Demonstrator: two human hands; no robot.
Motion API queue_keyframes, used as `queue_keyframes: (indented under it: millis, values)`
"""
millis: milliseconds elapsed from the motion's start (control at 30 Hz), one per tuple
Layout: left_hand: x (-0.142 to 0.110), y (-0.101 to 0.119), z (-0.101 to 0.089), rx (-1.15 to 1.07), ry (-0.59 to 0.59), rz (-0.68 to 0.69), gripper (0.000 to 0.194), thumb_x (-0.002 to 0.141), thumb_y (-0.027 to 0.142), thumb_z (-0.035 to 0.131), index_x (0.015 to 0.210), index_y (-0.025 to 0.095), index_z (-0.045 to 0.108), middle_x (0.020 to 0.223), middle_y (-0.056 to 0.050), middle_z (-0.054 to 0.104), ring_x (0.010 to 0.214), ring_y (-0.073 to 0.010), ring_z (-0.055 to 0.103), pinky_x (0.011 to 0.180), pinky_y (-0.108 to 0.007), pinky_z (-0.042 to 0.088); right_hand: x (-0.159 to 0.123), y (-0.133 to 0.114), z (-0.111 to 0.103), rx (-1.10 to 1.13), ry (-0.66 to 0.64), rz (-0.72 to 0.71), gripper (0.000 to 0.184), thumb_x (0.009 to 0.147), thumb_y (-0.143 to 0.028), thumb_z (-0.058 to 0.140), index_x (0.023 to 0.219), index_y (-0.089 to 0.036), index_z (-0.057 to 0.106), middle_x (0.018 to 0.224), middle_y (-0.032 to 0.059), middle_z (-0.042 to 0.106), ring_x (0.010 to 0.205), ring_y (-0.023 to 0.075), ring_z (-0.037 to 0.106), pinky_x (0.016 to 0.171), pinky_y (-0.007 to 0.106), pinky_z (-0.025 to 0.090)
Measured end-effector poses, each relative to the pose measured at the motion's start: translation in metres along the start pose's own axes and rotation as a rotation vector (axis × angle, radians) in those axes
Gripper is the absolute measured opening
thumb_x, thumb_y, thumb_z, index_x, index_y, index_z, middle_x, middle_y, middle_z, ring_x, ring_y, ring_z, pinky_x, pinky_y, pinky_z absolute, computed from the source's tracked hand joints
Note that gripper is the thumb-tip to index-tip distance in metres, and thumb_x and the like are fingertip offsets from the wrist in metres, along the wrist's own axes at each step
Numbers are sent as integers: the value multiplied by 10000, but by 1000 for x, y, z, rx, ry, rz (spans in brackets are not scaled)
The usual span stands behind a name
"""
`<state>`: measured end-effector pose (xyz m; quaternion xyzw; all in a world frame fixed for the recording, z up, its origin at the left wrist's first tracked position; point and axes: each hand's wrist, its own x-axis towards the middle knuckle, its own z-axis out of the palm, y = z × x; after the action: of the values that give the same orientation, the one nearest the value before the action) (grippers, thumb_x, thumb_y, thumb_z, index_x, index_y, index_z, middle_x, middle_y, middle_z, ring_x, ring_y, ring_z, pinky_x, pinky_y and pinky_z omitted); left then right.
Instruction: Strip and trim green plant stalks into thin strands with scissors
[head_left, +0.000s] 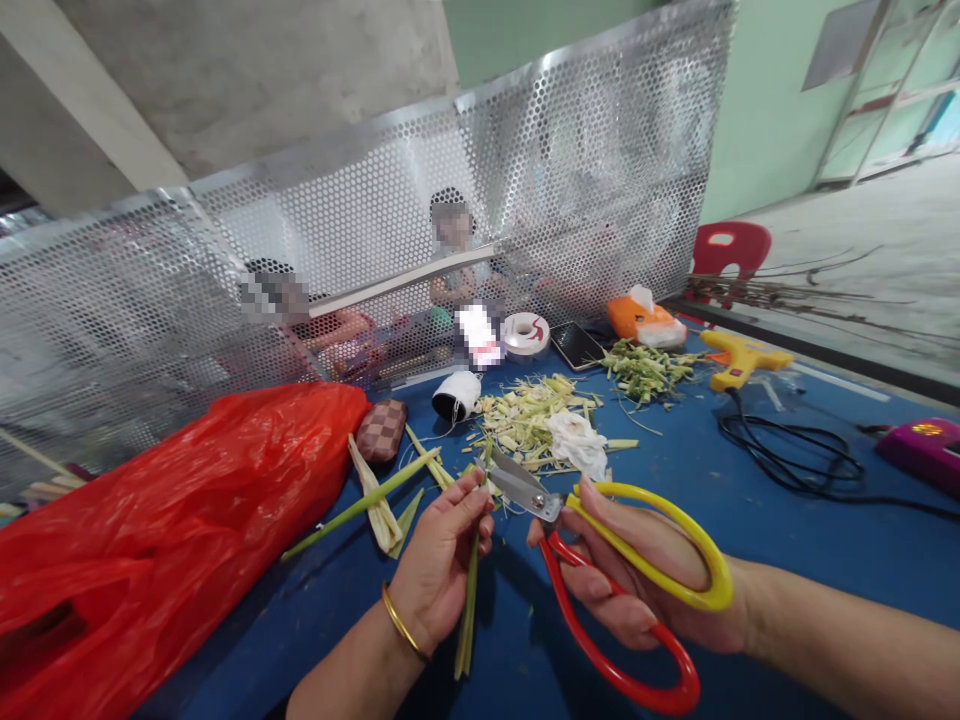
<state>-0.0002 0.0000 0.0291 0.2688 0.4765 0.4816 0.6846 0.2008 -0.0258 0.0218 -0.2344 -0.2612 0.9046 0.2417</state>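
My right hand grips a pair of scissors with one yellow and one red handle. Its blades point up and left, their tips close to the fingers of my left hand. That hand pinches a thin green plant stalk, which hangs down below the fingers; whether the blades touch it I cannot tell. Beyond the hands lies a heap of cut pale green pieces, with a crumpled white tissue on its right side. A longer green stalk and a dry husk strip lie left of my left hand.
On the blue table are a red plastic bag, checkered pouch, white thread spool, ribbon roll, phone, tissue pack, yellow glue gun and black cord. People sit behind a perforated metal screen.
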Motion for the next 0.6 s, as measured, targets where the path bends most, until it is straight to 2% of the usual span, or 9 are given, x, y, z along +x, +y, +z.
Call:
queue_keyframes:
  millis: [333, 600]
  values:
    - [0, 0, 1, 10, 0, 12, 261, 793, 62, 627, 1039, 124, 563, 693, 26, 574, 468, -31, 510, 414, -126, 392, -1, 6, 2, -11, 137, -24, 437, 916, -560, 388, 1035, -178, 562, 559, -53, 423, 340, 4, 249, 346, 118, 196]
    - [0, 1, 1, 12, 26, 5, 269, 821, 73, 602, 1083, 119, 564, 715, 20, 573, 484, -32, 530, 426, -128, 413, -1, 6, 1, -42, 188, -81, 402, 905, -545, 439, 1015, -178, 563, 579, -55, 427, 353, -2, 272, 346, 106, 202]
